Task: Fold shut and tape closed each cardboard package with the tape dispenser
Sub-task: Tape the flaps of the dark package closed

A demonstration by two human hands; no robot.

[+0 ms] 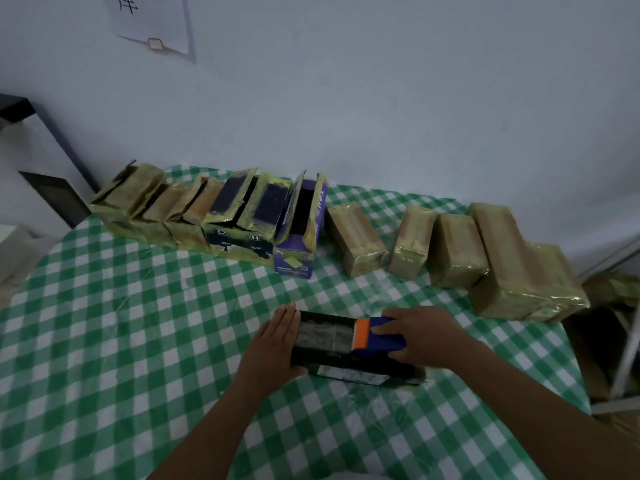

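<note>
A: Item 1, nearest. Dark rectangular cardboard package [346, 355], lying flat on the green-and-white checked tablecloth [121, 341], flaps down, a strip of clear tape [323, 332] partway along the top.

B: Hands?

A: Left hand [277, 344], fingers straight, flat against the package's left end, bracing, not gripping. Right hand [420, 336] wrapped over the blue tape dispenser with orange front piece [375, 334], which sits on the pkg top, right of centre.

B: Risks?

A: Est. only. (1) If the left palm eases off, the pkg probably slides w/ the pull and the tape wrinkles. (2) Dispenser tilts off-line: strip likely runs crooked, misses the seam. (3) Left fingertips sit right by the taped end; could get stuck under the tape. (4) Cloth looks glossy, so poss. slippery.

B: Item 2?

A: Mid-right, farther back: row of tan, tape-wrapped closed cardboard boxes [457, 251], approx. five; the rightmost hangs at the table edge, so an elbow knock could tip it off.

B: Item 3?

A: Far left, by the wall: row of open-flapped boxes, incl. a purple open carton [304, 230] and a dark-printed open box [242, 220]. Not yet sealed. Leaning close together; pulling one out may topple its neighbours.

B: Beyond?

A: White sheet of paper [152, 19] on the wall. N/a to the task.
</note>
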